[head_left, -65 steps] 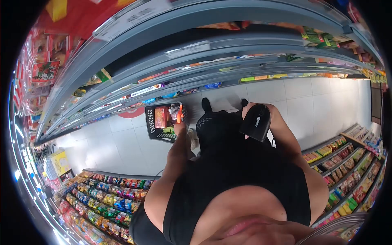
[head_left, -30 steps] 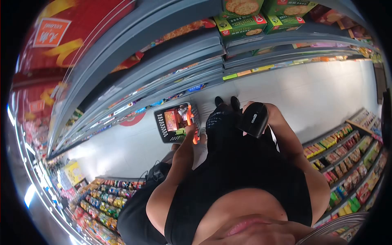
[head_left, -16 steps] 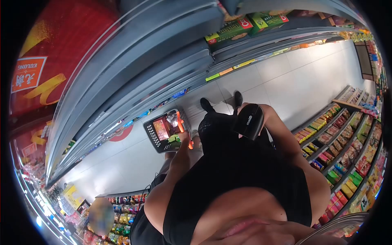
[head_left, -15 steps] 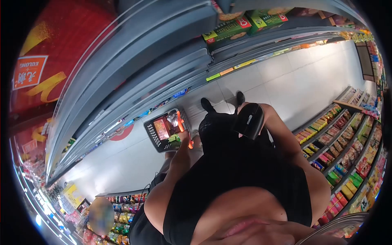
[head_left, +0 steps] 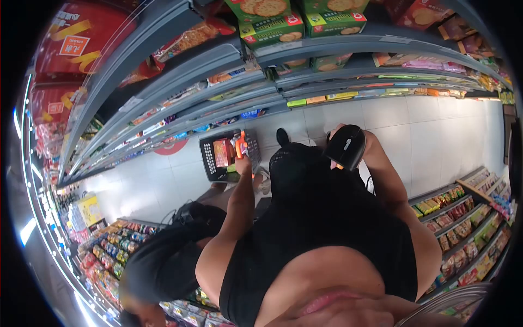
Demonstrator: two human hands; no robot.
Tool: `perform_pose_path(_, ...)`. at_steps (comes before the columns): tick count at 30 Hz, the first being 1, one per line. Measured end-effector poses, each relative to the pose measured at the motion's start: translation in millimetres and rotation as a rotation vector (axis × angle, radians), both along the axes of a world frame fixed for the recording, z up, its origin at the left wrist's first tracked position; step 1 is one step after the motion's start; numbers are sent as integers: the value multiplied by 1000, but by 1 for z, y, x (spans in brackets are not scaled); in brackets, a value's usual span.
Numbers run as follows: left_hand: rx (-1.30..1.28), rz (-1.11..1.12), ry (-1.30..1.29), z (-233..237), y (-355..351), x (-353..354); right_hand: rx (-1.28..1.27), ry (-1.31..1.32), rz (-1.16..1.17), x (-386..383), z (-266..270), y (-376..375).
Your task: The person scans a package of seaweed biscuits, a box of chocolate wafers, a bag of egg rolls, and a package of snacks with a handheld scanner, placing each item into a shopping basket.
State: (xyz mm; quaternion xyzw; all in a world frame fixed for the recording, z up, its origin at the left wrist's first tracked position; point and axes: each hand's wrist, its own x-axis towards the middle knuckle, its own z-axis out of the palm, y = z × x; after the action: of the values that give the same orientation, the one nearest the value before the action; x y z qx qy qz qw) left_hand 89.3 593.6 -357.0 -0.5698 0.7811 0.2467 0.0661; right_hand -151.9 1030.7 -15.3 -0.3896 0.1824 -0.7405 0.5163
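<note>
My left hand [head_left: 243, 164] is closed around the orange handle [head_left: 241, 145] of a dark shopping basket [head_left: 209, 167], which hangs low over the floor at my left. Inside the basket are a red packet [head_left: 222, 152] and something green, partly covered by the hand. In front of my body on the right is a glossy black rounded case [head_left: 345, 147] with small pale lettering. Mostly hidden behind that case, my right hand [head_left: 338, 165] grips it, with a bit of the fingers showing at its lower edge.
Grey shelving [head_left: 321, 48] runs along the front, holding green cracker boxes [head_left: 272, 30] and bagged snacks. More snack racks [head_left: 457, 229] stand behind me on the right. A person in black [head_left: 169, 253] is close at my left, near another snack rack [head_left: 117, 248]. Pale tiles [head_left: 436, 131] cover the floor.
The view has shifted, bringing more shelf goods into sight. The person in black shows far more at the lower left. Both hands keep their holds on the basket handle and black case.
</note>
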Motion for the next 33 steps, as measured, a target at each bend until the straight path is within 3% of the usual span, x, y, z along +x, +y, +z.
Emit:
perform_pose_path(3,9,41,-48,36,47,-9,-78,-119,-60,9,2,28)
perform_pose_path(4,-44,-18,-33,36,59,-2,-85,-78,50,1,-3,41)
perform_pose_path(7,-122,-86,-111,25,90,5,-93,-166,14,10,-14,73)
perform_pose_path(13,-62,1,-291,42,157,-16,-106,-70,-56,19,-37,129)
perform_pose_path(16,-52,42,-297,26,175,-27,-123,-2,-68,23,-29,153)
perform_pose_path(20,-76,69,-347,27,202,-41,-85,-95,-58,35,-17,183)
perform_pose_path(22,-88,61,-350,31,211,-42,-55,-30,-238,51,-5,191)
perform_pose_path(28,-78,52,-357,24,215,-42,-88,17,-115,39,-29,213)
perform_pose_path(33,-19,4,-361,8,199,-37,-9,32,-352,43,-1,203)
